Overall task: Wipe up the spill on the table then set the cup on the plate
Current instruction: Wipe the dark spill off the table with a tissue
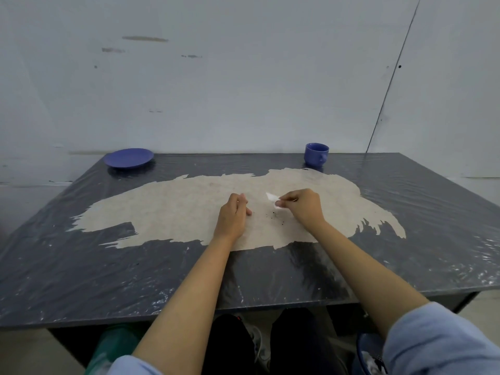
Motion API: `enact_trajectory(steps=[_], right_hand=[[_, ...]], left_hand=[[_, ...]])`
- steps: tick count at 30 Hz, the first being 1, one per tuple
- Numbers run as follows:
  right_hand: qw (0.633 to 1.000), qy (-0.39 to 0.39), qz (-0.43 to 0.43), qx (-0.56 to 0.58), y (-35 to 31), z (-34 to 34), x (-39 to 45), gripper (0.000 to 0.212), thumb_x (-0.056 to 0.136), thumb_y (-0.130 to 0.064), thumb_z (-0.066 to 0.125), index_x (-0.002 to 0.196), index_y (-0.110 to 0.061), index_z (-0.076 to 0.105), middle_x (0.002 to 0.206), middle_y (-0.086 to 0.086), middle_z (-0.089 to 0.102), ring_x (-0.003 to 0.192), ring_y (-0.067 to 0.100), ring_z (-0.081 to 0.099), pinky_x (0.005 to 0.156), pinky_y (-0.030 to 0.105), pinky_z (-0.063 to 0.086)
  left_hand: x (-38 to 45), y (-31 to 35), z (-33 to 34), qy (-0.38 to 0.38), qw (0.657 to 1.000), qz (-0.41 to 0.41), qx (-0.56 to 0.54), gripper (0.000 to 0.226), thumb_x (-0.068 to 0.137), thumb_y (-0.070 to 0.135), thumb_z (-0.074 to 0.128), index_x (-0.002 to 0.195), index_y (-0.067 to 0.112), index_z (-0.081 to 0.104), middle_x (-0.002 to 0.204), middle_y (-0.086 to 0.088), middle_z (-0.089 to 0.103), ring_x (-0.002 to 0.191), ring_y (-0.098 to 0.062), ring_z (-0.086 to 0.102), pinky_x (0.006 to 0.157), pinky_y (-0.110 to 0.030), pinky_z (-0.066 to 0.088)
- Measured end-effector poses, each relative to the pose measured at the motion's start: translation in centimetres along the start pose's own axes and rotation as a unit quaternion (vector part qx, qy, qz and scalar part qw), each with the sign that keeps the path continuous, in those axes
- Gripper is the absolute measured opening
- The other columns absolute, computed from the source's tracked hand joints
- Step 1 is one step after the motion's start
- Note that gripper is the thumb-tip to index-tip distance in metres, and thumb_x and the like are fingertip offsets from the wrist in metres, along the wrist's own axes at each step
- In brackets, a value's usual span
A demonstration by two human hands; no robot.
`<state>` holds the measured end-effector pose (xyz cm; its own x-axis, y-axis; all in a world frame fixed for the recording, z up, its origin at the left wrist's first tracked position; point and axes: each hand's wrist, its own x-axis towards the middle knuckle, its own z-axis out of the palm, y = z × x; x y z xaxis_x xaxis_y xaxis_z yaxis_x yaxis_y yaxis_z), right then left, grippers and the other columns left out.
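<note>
Head view | right hand [303,208] pinches tissue [273,199] | above specks [274,215]

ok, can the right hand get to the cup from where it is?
Probably yes: the cup stands beyond the right hand with only bare table between, though that hand pinches a tissue.

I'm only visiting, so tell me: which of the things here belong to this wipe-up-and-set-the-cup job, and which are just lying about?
Part of the job:
- white tissue, pinched by the right hand
- dark specks of spill
- blue cup
- blue plate
- left hand, resting beside the specks

Just lying about:
- worn tan patch on the table
- blue bin on the floor
- green object under the table
</note>
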<state>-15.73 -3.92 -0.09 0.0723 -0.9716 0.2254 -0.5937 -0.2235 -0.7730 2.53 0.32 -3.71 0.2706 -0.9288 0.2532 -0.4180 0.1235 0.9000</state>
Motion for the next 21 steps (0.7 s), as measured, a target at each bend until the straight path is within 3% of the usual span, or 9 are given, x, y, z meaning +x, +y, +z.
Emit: enact_trajectory(steps=[8,16,19,21], right_hand=[[0.994,-0.065,-0.028,-0.081,-0.6,1.5,2.8,0.019,0.086,-0.012,0.07,0.103,-0.003,0.076,0.103,0.013,0.075,0.089,0.023,0.066,0.086,0.026,0.05],[0.981,-0.109,-0.094,-0.132,-0.2,0.7,1.3,0.019,0.085,-0.019,0.071,0.1,-0.011,0.078,0.101,0.006,0.076,0.082,0.012,0.062,0.08,0.024,0.049],[0.98,-0.116,-0.104,-0.122,-0.4,1.0,0.5,0.018,0.084,-0.018,0.072,0.1,-0.011,0.078,0.1,0.006,0.076,0.08,0.016,0.066,0.076,0.028,0.056],[0.978,-0.118,-0.116,-0.13,-0.5,1.2,0.0,0.018,0.085,-0.02,0.071,0.099,-0.012,0.079,0.101,0.005,0.076,0.085,0.016,0.066,0.082,0.03,0.055]], left_hand=[[0.2,-0.1,-0.1,0.005,1.0,-0.007,-0.014,0.039,0.103,0.037,0.029,0.105,0.01,0.057,0.08,-0.001,0.068,0.086,-0.017,0.064,0.084,-0.029,0.048],[0.2,0.1,0.0,0.006,1.0,-0.013,-0.006,0.04,0.103,0.038,0.028,0.104,0.01,0.058,0.08,-0.001,0.067,0.083,-0.015,0.062,0.074,-0.023,0.046],[0.0,0.3,-0.1,0.023,1.0,-0.009,-0.014,0.039,0.104,0.034,0.03,0.103,0.006,0.057,0.077,-0.002,0.063,0.076,-0.014,0.059,0.069,-0.022,0.044],[-0.1,0.4,-0.1,0.042,0.999,-0.007,-0.02,0.037,0.103,0.03,0.031,0.102,0.002,0.055,0.076,-0.003,0.06,0.07,-0.012,0.054,0.068,-0.025,0.041]])
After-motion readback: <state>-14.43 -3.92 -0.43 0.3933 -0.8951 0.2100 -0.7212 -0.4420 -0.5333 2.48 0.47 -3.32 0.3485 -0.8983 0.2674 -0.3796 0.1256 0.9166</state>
